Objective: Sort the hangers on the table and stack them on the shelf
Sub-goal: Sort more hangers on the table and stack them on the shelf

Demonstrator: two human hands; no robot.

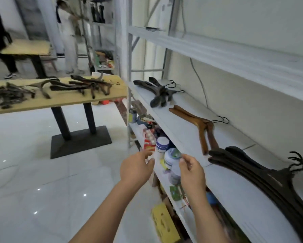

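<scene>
Just right of the fingers of the right hand (191, 171), apart from them, a stack of black hangers (252, 174) lies on the white shelf (231, 190). Beyond the fingertips, along that shelf, lie two brown hangers (204, 128), then a dark pile (160, 92). Far left of the left hand (137, 166), more hangers (63, 87) are strewn on the wooden table (105, 99). Both forearms reach forward, with the hands side by side and not touching. Each hand's fingers are loosely curled and hold nothing.
</scene>
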